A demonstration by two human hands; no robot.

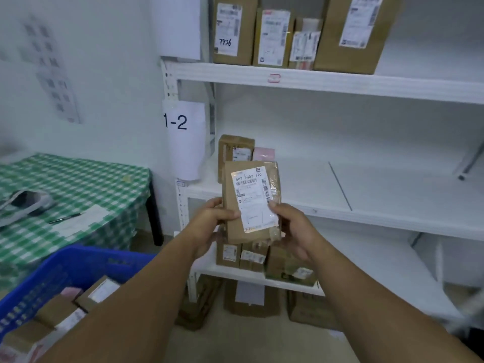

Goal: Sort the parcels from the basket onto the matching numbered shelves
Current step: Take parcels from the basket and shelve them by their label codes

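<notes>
Both hands on one parcel point(251, 203): left hand point(209, 226) and right hand point(293, 229) pinch its lower edges, held upright, label facing the camera, in front of the shelf marked 1-2 point(340, 203). Step looks like label check. Print reads roughly "507 P802", too blurred to trust. Next: match the number, then set it beside the two parcels already there. Blue basket point(65, 268) lower left has more.

Well left of the left grip point(209, 226) stands a green-checked worktop point(86, 179) carrying a pen point(66, 217), a white paper point(87, 221) and a blurred grey device point(25, 203). Above it, on the wall point(117, 74), hangs a sheet of codes point(52, 72).
</notes>
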